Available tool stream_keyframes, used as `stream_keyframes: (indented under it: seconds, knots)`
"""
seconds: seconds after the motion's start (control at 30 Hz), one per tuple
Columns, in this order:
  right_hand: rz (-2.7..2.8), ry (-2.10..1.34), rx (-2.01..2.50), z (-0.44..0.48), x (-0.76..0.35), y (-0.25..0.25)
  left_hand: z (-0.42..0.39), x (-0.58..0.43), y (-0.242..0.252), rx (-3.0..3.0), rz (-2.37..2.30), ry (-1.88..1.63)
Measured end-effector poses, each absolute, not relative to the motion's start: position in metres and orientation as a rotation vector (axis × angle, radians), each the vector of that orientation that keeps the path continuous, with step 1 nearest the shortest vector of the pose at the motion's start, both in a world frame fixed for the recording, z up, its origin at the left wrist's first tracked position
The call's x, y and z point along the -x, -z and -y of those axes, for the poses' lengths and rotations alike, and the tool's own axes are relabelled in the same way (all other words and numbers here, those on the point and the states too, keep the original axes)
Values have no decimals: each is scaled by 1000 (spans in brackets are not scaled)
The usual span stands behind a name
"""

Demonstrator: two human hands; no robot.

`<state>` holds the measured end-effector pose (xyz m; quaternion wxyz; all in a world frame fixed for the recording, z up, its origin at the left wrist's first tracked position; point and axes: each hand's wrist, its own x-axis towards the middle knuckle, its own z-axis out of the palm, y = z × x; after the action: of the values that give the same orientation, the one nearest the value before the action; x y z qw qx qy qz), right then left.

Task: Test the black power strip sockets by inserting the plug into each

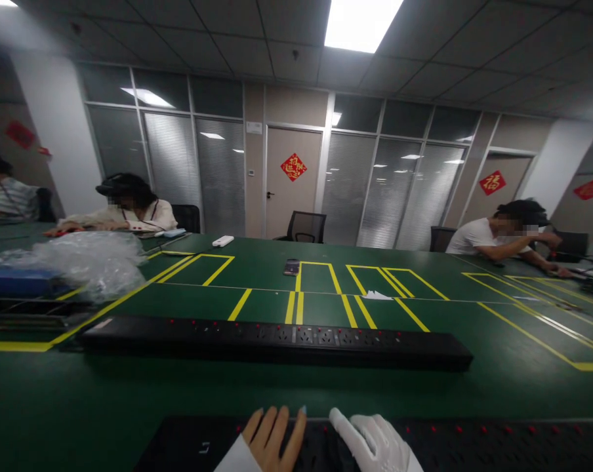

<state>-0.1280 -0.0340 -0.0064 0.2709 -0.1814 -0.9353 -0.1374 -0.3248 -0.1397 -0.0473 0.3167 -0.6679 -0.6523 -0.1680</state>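
At the bottom edge lies a long black power strip (473,452) with a row of red switches; it runs out of view at the right and bears a white mark at its left end. My bare left hand (273,436) rests on it with the fingers stretched out. Close to its right, my right hand (378,440) in a white glove lies over the same strip, its thumb apart from its bent fingers. A dark rounded shape shows beside the glove, too dim to make out. Beyond both hands, a second black power strip (277,344) lies across the table, untouched.
Yellow tape outlines mark the green table (178,387). Clear plastic wrapping (90,259) and a blue box (21,283) are at left. Farther off are a white device (223,241), a small dark item (291,267) and white paper (376,295). Several people sit around the table.
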Motion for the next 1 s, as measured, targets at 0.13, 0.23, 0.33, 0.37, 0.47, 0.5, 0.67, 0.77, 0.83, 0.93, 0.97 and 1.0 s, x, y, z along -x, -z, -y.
stream_keyframes:
  seconds: [0.13,0.23,0.33,0.37,0.47,0.5,0.67,0.77,0.83,0.93,0.97,1.0]
  knots:
    - [2445,236,419,52,124,-6,143,326,45,1880,1768,454]
    - [2466,228,358,62,121,-15,146,329,34,1957,1827,380]
    - [2484,127,356,65,120,-14,149,328,15,2086,1839,222]
    - [2483,95,326,64,121,-12,150,326,8,2088,1863,187]
    - [2443,42,328,62,123,-8,151,316,-6,2049,1932,173]
    - [2451,33,318,62,123,-7,151,311,-8,2053,1939,180]
    - [2414,4,293,63,125,-8,153,296,-6,2005,1989,303]
    - [2322,9,326,65,128,-5,155,294,-4,1987,1983,331]
    - [2286,31,342,67,131,-2,154,295,-5,1973,1986,326]
    - [2243,27,358,69,134,3,150,296,-8,1967,1988,301]
    - [2242,24,365,69,135,5,149,296,-8,1970,1983,292]
    - [2237,28,356,69,137,6,148,297,-8,1972,1977,287]
